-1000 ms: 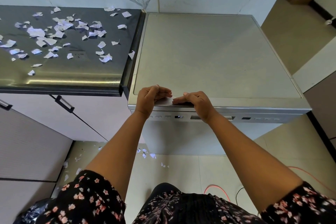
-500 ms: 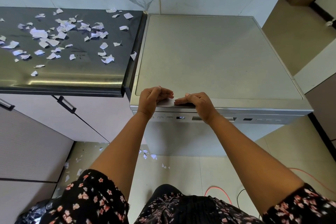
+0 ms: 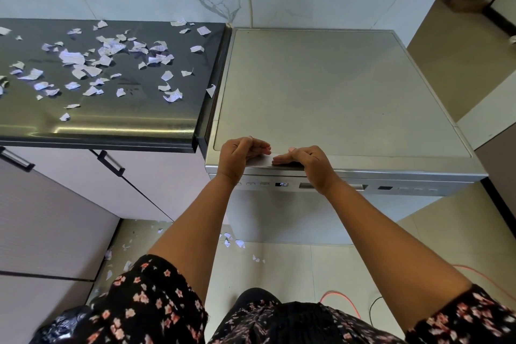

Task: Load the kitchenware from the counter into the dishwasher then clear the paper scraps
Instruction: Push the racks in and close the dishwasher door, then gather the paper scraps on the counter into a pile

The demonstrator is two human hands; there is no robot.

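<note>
We stand at the dishwasher [image 3: 335,86] with both hands on its front lip, just above the control strip. Our left hand [image 3: 240,156] hooks curled fingers over the lip, thumb lying along the top. Our right hand [image 3: 307,165] sits just beside it, fingers laid fairly straight across the same edge, gripping nothing. We judge the hands are here to press or steady the door, which looks closed, its front upright below a lit display [image 3: 282,184].

No kitchenware shows on the counter [image 3: 111,126], so we take the loading as done; whatever went in is hidden behind the door. The scraps [image 3: 72,57] are not yet cleared. They are small torn white pieces, some lined, curled and light, strewn over the dark, glossy counter left of the dishwasher. More lie on the tiled floor [image 3: 279,274].

The dishwasher's top is a flat, matte grey square with rounded corners and a brushed metal rim. Such light paper will likely slide easily on the slick counter.
</note>
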